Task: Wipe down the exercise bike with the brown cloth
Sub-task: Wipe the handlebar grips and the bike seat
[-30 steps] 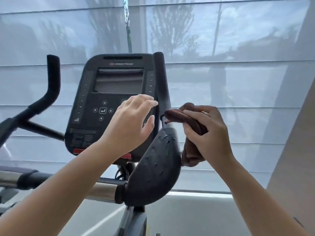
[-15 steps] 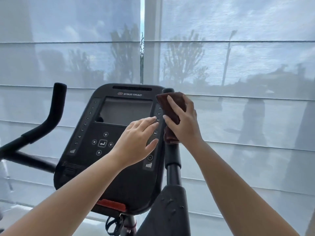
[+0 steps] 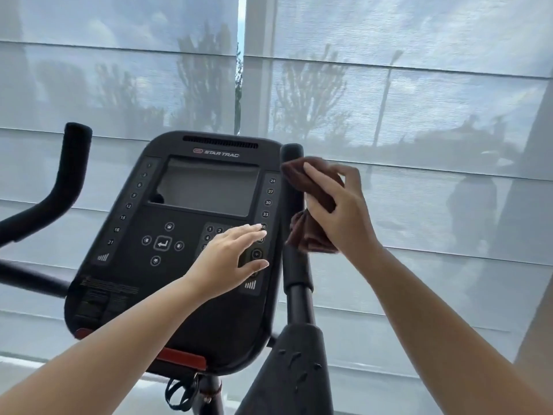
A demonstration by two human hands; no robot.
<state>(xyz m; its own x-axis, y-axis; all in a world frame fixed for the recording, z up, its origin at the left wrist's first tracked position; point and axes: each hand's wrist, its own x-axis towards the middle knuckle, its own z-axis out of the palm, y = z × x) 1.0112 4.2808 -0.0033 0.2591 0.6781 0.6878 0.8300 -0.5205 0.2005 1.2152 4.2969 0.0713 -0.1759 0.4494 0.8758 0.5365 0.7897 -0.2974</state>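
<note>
Two forearms rise from the bottom of the frame: my left hand [image 3: 232,254] hovers flat and spread over the keypad at centre, holding nothing, while my right hand [image 3: 338,211] just right of centre is clenched round the bunched brown cloth [image 3: 311,232], pressing it to the right handlebar post [image 3: 294,265]. I judge the post wipe is under way; next comes a firm stroke along the grip. Beyond, the console [image 3: 191,235] of the exercise bike [image 3: 299,369] looks dark and matte, with droplets on the shroud at lower centre.
</note>
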